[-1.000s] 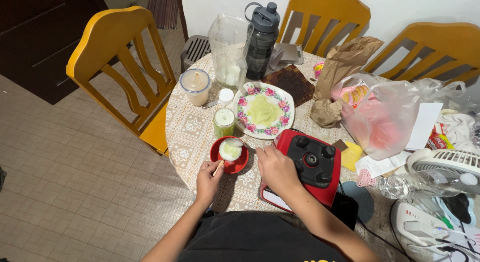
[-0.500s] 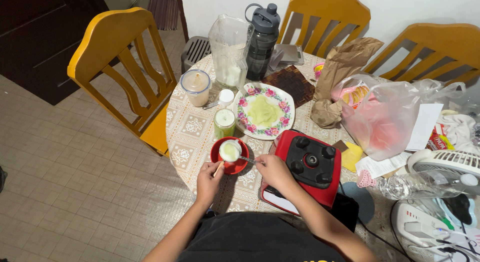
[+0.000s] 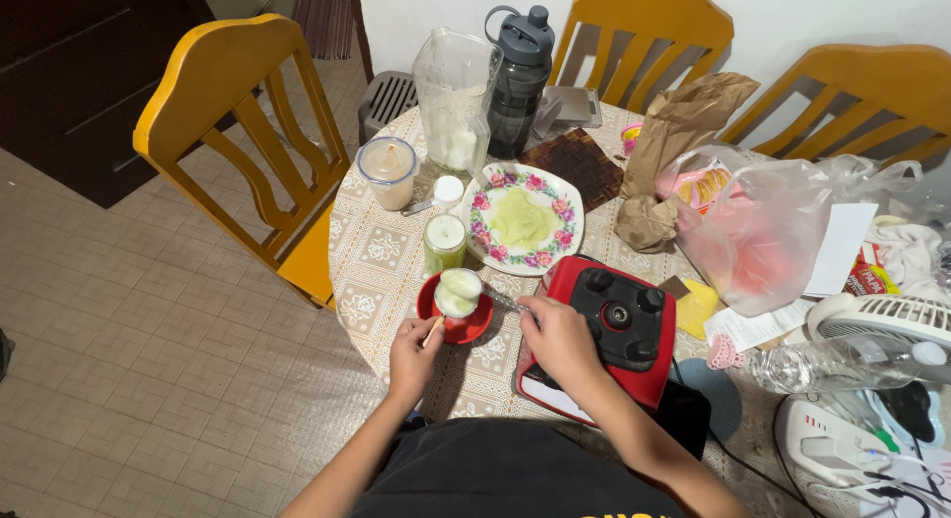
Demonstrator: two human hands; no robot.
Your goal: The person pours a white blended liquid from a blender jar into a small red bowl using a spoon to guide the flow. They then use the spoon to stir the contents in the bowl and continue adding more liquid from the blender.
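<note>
Head view: two hands (image 3: 414, 355) (image 3: 557, 338), three chairs (image 3: 243, 152).

Single head-worn view, looking steeply down, close over round table (image 3: 376, 251), facing chairs (image 3: 238, 132)

A round table (image 3: 376, 256) covered with a cream patterned cloth carries a red saucer (image 3: 456, 323) near its front edge, a small green-filled jar (image 3: 444, 243) just behind it, and a floral plate (image 3: 522, 219) with pale green mash. Further back stand a lidded plastic cup (image 3: 387, 172), a clear blender jug (image 3: 454, 100) and a dark water bottle (image 3: 517, 80). A red blender base (image 3: 614, 325), brown paper bag (image 3: 674, 152) and pink plastic bag (image 3: 763, 231) lie to the right
</note>
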